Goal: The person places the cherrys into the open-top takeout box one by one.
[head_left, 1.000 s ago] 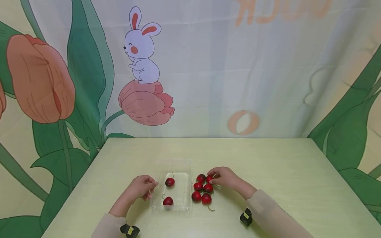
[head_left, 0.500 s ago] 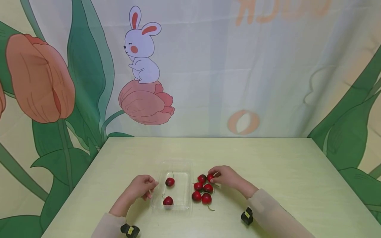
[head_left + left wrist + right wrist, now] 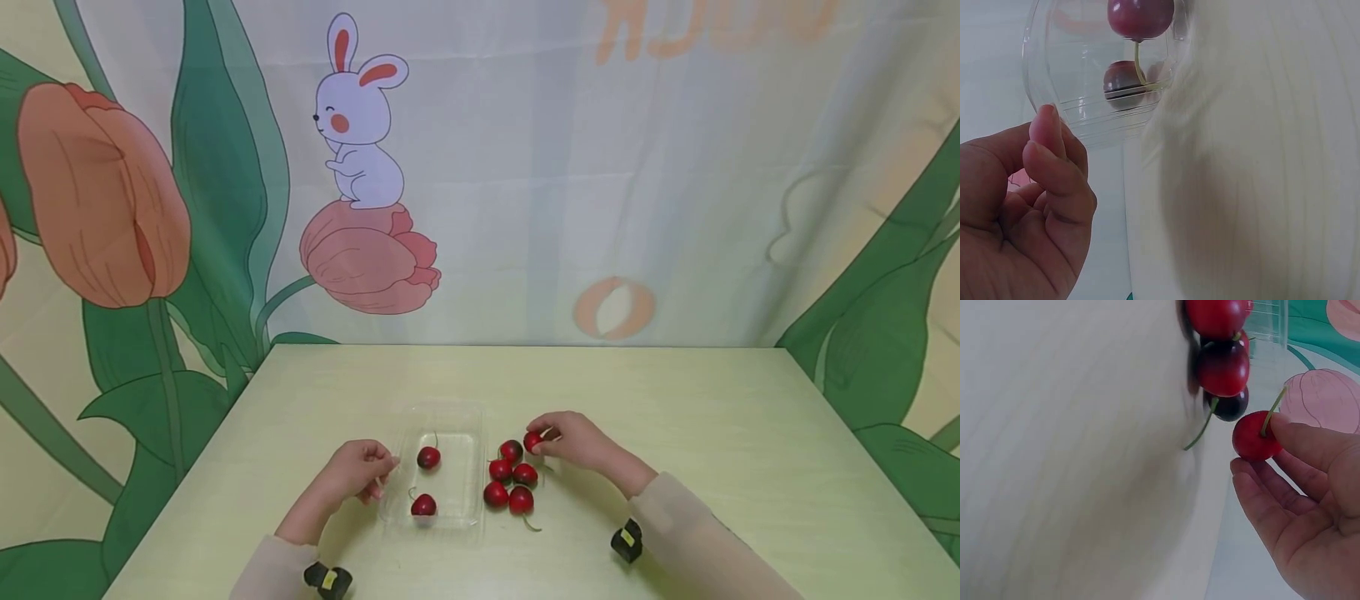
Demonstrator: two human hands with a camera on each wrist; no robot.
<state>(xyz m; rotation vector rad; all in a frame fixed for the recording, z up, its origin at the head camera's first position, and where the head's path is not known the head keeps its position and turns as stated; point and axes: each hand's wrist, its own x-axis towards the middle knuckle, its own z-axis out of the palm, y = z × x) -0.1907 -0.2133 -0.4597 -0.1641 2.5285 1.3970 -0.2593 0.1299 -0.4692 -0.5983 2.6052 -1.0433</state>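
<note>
My right hand (image 3: 573, 439) pinches a red cherry (image 3: 1255, 436) between thumb and fingertips; its green stem stands up beside the thumb. The cherry is a little above the table, at the far end of a cluster of dark red cherries (image 3: 496, 495). To the left of the cluster lies a clear plastic box (image 3: 459, 523) with two cherries in it, one cherry (image 3: 428, 457) at the back and another cherry (image 3: 423, 505) near the front. At the box's left side, my left hand (image 3: 356, 472) pinches the rim with thumb and curled index finger (image 3: 1054, 165).
The pale yellow-green table (image 3: 675, 392) reaches back to a printed curtain (image 3: 510, 167) with tulips and a rabbit. Black wrist cameras hang under both sleeves, one camera (image 3: 327, 581) at the left and one camera (image 3: 627, 541) at the right.
My right hand has lifted the cherry up and slightly away from the cluster, to the right. The left hand and the box have stayed in place.
</note>
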